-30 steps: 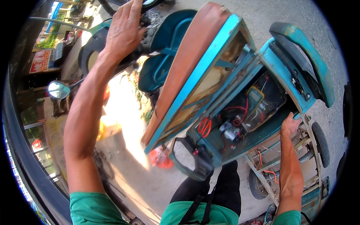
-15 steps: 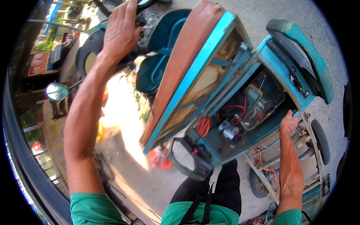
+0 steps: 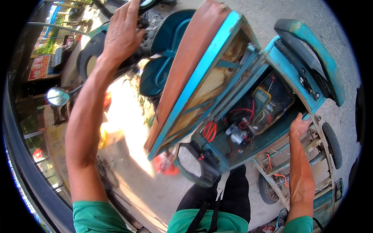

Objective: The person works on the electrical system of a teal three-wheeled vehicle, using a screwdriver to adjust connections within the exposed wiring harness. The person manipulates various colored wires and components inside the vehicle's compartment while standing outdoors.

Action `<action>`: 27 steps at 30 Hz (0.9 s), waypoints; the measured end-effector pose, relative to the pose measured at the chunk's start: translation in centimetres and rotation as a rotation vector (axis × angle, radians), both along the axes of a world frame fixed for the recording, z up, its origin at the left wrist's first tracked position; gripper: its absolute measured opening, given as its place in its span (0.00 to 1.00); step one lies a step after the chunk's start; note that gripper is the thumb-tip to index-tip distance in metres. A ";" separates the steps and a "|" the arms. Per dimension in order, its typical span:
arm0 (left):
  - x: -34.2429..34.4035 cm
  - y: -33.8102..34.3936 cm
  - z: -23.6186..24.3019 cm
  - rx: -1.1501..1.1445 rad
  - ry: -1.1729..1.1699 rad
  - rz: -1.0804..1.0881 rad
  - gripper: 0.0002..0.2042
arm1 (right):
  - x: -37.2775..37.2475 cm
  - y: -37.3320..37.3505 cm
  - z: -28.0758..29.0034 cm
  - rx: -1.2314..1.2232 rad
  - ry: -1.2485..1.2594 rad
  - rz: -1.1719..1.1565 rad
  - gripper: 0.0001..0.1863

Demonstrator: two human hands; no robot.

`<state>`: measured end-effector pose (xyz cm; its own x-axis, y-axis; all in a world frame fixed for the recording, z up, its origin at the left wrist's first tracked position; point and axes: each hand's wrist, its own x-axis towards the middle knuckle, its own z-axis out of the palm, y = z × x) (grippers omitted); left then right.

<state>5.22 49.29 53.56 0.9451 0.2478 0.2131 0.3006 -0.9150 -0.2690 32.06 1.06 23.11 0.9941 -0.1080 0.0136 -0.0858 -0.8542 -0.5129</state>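
At the upper left my left hand [image 3: 123,37] is closed over the dark handlebar [image 3: 143,22] of a three-wheeled vehicle; the grip is largely hidden. On the right, my right hand [image 3: 300,126] grips the edge of an open teal compartment [image 3: 295,93]. The compartment holds a yellow-edged multimeter [image 3: 261,99], coiled red wire [image 3: 210,131] and a silver component [image 3: 237,134] among loose cables. Its brown seat lid [image 3: 194,50] stands raised, showing a wooden underside in a teal frame. A teal-and-black armrest [image 3: 326,66] is beside the compartment.
A round mirror [image 3: 58,96] sticks out at left, near a dark blue plastic seat [image 3: 159,77]. A rusty metal frame [image 3: 322,155] with a tyre [image 3: 332,143] lies at right, past my legs. A red object [image 3: 167,165] is on the sunlit ground.
The vehicle, raised lid and both my hands have shifted slightly up and left in the view. Both hands keep the same holds.
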 end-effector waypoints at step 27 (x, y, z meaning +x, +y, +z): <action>0.6 1.9 0.9 -0.027 -0.004 0.053 0.33 | 0.3 -0.4 0.3 -0.024 0.075 -0.010 0.33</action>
